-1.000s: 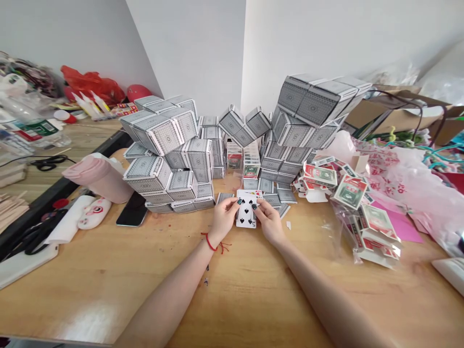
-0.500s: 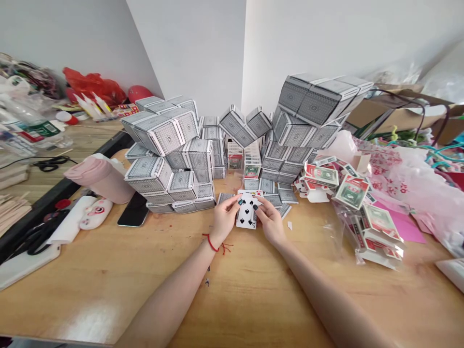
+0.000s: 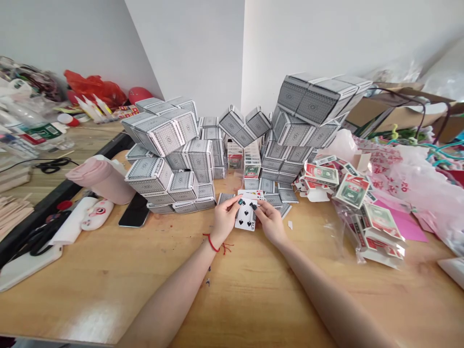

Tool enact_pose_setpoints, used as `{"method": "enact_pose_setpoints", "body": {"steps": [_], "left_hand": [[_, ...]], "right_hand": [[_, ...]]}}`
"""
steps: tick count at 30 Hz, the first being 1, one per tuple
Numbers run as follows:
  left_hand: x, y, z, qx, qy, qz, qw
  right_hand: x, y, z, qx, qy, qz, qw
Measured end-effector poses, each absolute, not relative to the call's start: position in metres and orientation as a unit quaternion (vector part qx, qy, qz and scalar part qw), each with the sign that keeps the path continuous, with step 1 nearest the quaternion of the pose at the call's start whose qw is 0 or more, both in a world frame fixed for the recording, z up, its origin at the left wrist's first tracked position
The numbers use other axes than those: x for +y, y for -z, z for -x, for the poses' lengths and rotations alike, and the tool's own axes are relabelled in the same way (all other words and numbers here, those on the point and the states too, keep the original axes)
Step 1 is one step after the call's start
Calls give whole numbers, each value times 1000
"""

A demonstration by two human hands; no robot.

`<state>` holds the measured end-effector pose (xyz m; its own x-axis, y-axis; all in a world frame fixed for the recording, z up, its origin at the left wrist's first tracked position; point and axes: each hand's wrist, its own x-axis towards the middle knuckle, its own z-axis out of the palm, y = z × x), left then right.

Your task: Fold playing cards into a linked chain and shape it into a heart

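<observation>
A playing card (image 3: 246, 217), the five of spades, is held face up over the table between my two hands. My left hand (image 3: 225, 217) pinches its upper left corner, thumb on the face. At the upper right corner, my right hand (image 3: 267, 218) pinches the same card. Just behind it, partly covered, lies a face card (image 3: 251, 193) with red and yellow on it. Grey-backed cards (image 3: 273, 199) lie flat around and beyond my fingers. Whether more cards are stacked under the five of spades, I cannot tell.
Stacked blocks made of grey-backed cards rise on the left (image 3: 159, 140) and right (image 3: 311, 106). Opened card boxes (image 3: 351, 191) are heaped at right beside plastic bags (image 3: 395, 159). At left are a phone (image 3: 134, 211), a pink roll (image 3: 103, 180) and black-handled scissors (image 3: 45, 232).
The five of spades has tilted slightly and shifted a little toward me and left. More of the face card behind it now shows. Both hands stay nearly in place.
</observation>
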<state>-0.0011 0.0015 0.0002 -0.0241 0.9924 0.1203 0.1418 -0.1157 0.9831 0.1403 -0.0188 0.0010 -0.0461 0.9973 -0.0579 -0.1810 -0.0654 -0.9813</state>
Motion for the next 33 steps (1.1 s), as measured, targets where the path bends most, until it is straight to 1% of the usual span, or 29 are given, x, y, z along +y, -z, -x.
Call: {"method": "enact_pose_setpoints", "body": {"steps": [11, 19, 26, 33], "left_hand": [[0, -1, 0, 498, -494, -555, 447], [4, 1, -2, 499, -510, -482, 508], [3, 3, 0, 514, -515, -506, 463], [0, 2, -1, 522, -500, -530, 443]], "right_hand": [[-18, 1, -142, -460, -532, 479, 526], [-16, 2, -143, -456, -538, 445, 552], [-15, 1, -145, -487, -503, 465, 542], [-17, 0, -144, -502, -482, 486, 529]]}}
